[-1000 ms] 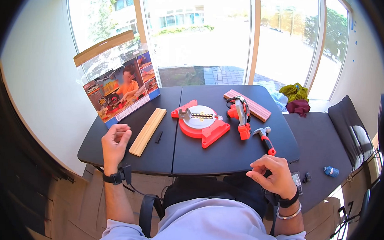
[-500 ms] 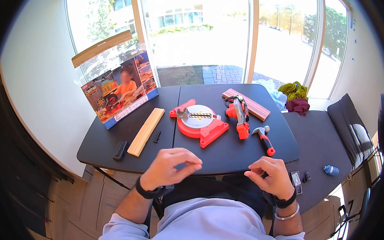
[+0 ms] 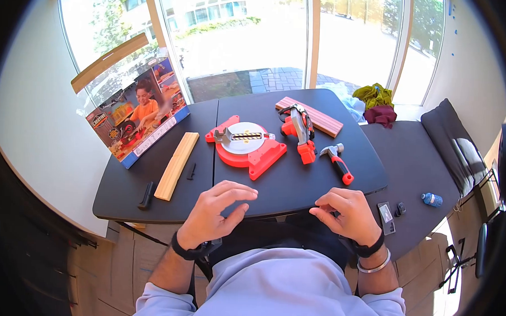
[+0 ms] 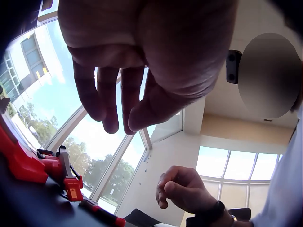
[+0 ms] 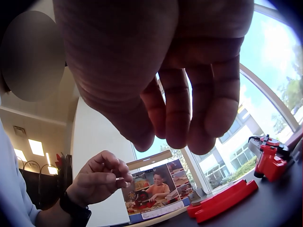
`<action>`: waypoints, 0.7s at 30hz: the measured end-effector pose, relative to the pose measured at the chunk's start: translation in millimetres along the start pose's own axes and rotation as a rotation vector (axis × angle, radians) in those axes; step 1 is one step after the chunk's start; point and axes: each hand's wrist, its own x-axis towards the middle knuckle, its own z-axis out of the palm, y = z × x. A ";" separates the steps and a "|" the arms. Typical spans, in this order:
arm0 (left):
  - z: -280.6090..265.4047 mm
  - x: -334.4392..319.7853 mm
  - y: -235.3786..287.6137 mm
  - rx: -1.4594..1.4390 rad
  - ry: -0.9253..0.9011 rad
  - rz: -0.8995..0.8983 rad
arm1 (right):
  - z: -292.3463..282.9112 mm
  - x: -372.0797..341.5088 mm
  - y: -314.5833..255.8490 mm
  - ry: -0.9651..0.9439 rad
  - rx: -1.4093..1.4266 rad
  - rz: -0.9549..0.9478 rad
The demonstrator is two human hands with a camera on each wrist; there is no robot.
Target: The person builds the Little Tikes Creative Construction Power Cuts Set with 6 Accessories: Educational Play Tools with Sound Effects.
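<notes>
Near the table's front edge my left hand hovers with fingers loosely bent, holding nothing. Facing it, my right hand is also empty, its fingers softly curled, thumb apart from them. Beyond them lies a red toy saw base with a grey round plate. To its right stands a red and grey toy saw, and nearer my right hand lies a claw hammer with a red and black handle. A pale wooden plank and a small black bolt-like piece lie beyond my left hand.
A picture box stands at the table's back left. A reddish striped board lies behind the saw, and a black piece sits at front left. On the right, a dark bench bears clothes and a bottle.
My left hand has come from the table's left side to the middle front, uncovering the black piece. My right hand stays nearly in place. The head view has shifted slightly.
</notes>
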 end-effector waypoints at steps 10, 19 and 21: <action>-5.0 2.3 -15.8 0.022 -0.051 -0.034 | 3.0 0.6 1.5 -0.032 -0.039 0.009; 7.3 19.8 -39.4 0.049 -0.199 -0.187 | 2.5 8.5 4.5 -0.053 0.030 -0.100; 15.4 22.1 -45.0 0.116 -0.230 -0.208 | 5.2 15.8 4.9 -0.077 0.033 -0.100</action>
